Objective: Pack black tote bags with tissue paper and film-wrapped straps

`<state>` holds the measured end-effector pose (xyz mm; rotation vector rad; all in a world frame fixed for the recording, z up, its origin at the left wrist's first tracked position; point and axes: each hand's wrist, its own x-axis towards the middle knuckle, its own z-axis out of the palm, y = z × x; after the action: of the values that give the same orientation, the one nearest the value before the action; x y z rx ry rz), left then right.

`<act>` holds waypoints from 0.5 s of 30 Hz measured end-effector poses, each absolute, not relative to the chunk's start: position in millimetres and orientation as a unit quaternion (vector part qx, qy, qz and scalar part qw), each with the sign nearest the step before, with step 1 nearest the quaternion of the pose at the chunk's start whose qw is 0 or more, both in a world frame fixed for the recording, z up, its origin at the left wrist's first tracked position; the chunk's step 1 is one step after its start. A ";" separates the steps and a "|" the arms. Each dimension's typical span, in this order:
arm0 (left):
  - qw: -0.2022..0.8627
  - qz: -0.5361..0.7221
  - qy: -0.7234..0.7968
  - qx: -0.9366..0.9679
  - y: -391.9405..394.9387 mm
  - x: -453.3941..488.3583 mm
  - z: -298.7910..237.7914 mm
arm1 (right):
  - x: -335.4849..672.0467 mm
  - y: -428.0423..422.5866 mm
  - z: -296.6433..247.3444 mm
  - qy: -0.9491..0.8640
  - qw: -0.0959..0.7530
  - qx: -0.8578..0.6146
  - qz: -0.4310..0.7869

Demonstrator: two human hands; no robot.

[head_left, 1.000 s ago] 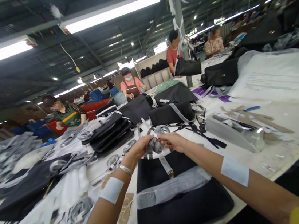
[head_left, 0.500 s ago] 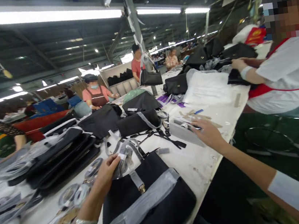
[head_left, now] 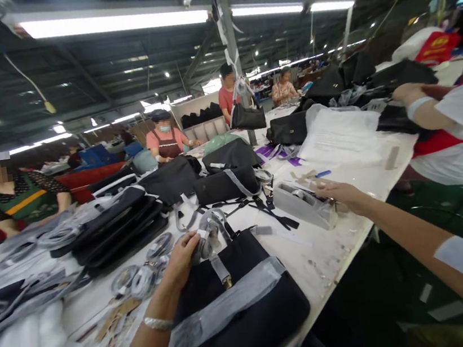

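My left hand (head_left: 186, 254) is closed on a coiled bag strap (head_left: 207, 244) in clear wrapping, with a small white piece at the fingertips. The strap lies at the top edge of a black handbag (head_left: 250, 319), which rests flat before me. A film strip crosses the bag's front, and a wrapped tab with a gold clasp (head_left: 227, 281) hangs on its flap. My right hand (head_left: 342, 192) is at the far right side of a grey tape dispenser (head_left: 299, 205). Its fingers are drawn together; what they pinch, if anything, is too small to make out.
Stacked black bags (head_left: 115, 228) and wrapped strap coils (head_left: 143, 279) lie on the left. Black strap pieces (head_left: 273, 216) lie beyond the handbag. White wrapping sheets (head_left: 337, 131) cover part of the table farther back. Co-workers stand around the table, one close at right (head_left: 462, 109).
My right hand has shifted from the top of the tape dispenser to its right side, fingers drawn closer. My left hand keeps hold of the strap. The view has swung left.
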<state>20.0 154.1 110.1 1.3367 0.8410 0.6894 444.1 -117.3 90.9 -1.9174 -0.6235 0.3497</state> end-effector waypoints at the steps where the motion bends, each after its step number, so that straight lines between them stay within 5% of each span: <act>1: 0.653 0.303 0.371 0.586 154.4 18.7 109.7 | 444.3 -122.9 93.4 -0.255 0.533 -0.794 0.147; 15: 0.666 0.306 0.387 0.560 160.7 14.4 95.1 | 413.6 -183.0 52.7 -0.165 0.576 -0.781 0.177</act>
<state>14.4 160.7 95.1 1.2642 0.8739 0.6912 413.6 -183.0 52.7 -1.8284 -0.3866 0.4149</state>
